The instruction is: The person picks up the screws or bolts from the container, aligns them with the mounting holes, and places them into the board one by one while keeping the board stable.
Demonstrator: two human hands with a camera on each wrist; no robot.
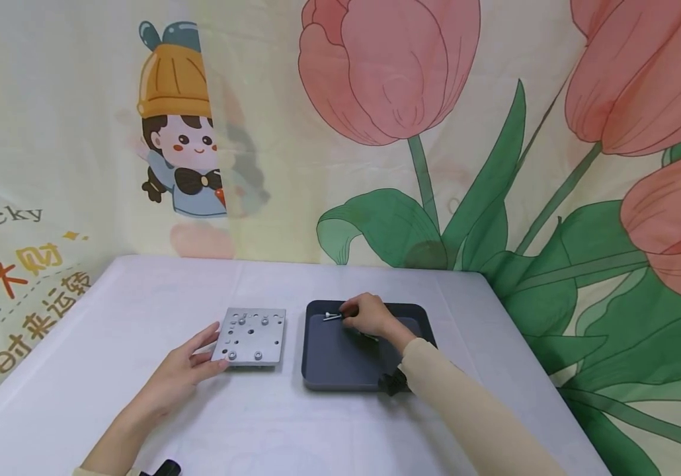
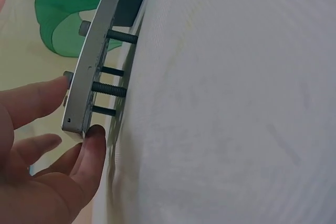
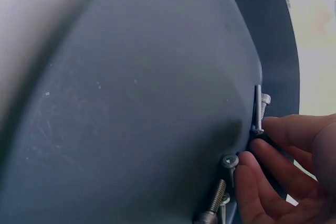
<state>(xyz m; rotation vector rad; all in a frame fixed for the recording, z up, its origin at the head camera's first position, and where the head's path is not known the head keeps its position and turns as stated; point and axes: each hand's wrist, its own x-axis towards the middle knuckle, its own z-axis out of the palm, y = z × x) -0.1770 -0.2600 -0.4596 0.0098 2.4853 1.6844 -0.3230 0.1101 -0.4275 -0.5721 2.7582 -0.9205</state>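
Your left hand (image 1: 182, 370) sits nearest, at the left edge of the plate (image 1: 250, 336) on the white table (image 1: 156, 423). The fingers are nearly straight; the left wrist view shows a thumb (image 2: 93, 153) under the plate's near corner and a fingertip against its top face, so you are steadying it rather than clutching it. That plate stands just left of the dark tray (image 1: 340, 363), not touching it as far as I can tell.

Progress, as I judge it: four screws (image 2: 111, 89) are already through the plate, their threaded shanks holding it up off the table, and several holes still look empty. So the fitting is partly done, with more screws to go in.

Your right hand (image 1: 370, 316) is inside the tray at its far rim, fingers curled. The right wrist view shows fingertips (image 3: 257, 174) closing on a thin dark tool with a screw (image 1: 332, 317) beside it; whether the grip is complete I cannot tell for sure. More loose screws (image 3: 218, 195) lie in the tray next to those fingers.

Writing: the backdrop at left reads "Lucky" (image 1: 2, 221), with orange and teal Chinese characters (image 1: 31, 291) below it. Nothing readable shows on the plate, tray or screws.
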